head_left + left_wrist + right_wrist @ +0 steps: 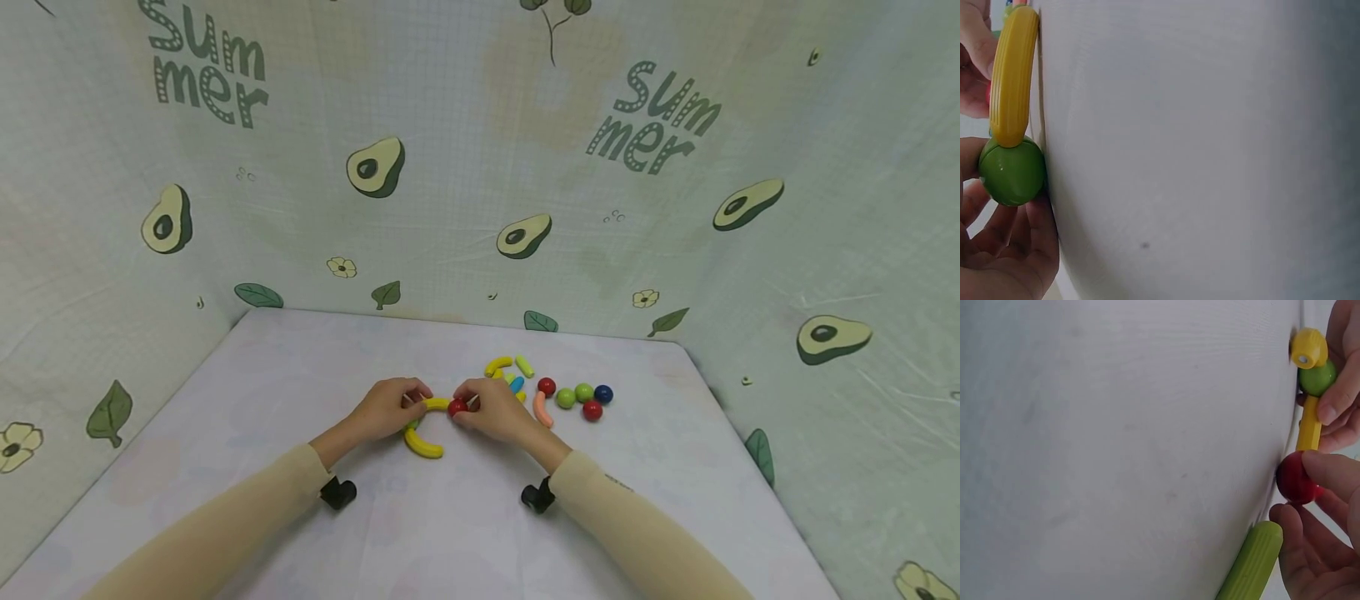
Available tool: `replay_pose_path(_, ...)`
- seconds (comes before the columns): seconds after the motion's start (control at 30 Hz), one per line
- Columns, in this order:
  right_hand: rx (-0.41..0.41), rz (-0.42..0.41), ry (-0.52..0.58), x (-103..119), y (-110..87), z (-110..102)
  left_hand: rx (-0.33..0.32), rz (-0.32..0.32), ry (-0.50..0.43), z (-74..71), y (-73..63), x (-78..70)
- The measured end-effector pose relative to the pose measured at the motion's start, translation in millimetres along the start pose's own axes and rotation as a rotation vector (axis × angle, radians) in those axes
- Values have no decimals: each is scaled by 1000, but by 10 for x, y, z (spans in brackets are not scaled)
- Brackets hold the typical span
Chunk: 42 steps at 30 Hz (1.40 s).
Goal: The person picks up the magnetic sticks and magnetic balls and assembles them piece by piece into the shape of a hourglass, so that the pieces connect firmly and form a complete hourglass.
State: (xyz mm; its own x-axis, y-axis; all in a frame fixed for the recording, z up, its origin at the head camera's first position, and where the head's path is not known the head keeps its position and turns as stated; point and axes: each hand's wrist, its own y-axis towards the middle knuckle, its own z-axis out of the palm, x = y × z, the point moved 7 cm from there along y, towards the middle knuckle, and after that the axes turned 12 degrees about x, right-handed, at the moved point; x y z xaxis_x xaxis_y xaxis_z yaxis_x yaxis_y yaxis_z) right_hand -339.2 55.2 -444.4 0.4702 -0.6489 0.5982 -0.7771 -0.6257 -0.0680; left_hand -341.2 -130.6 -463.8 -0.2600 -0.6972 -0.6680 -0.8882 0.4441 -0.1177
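My left hand (390,406) pinches a yellow rod (437,404) at its left end, beside a green ball (1013,172). From the green ball, a curved yellow rod (423,446) runs out nearer to me; its free end shows a small silvery disc in the right wrist view. My right hand (491,408) holds a red ball (1296,478) between thumb and fingers, right at the right end of the pinched rod. Part of that rod is hidden by the left thumb. A light-green rod (1250,562) lies just below the right hand in the right wrist view.
Behind the right hand lie more rods, including a curved yellow one (498,364) and a blue one (517,384). Farther right are a pink rod (542,410), red balls (592,410), green balls (566,398) and a dark blue ball (603,394). Patterned cloth walls surround the table (465,533).
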Motion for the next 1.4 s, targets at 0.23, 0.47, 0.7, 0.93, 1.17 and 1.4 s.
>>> replay_pose_path(0.23,-15,6,-6,-31,27,-14,51,30,-4,32,-9,-22)
replay_pose_path(0.47,-22,25,-8,-32,48,-19,67,45,-3,21,-36,-57)
replay_pose_path(0.7,-28,18,-7,-10,77,-28,62,32,-14,4,-26,-37)
replay_pose_path(0.93,-28,15,2,20,89,-37,99,50,-13,24,-9,-35)
replay_pose_path(1.17,-27,-2,14,39,107,-12,121,81,-8,45,-25,-47)
replay_pose_path(1.4,-24,-8,10,59,122,31,126,100,-2,49,-43,-73)
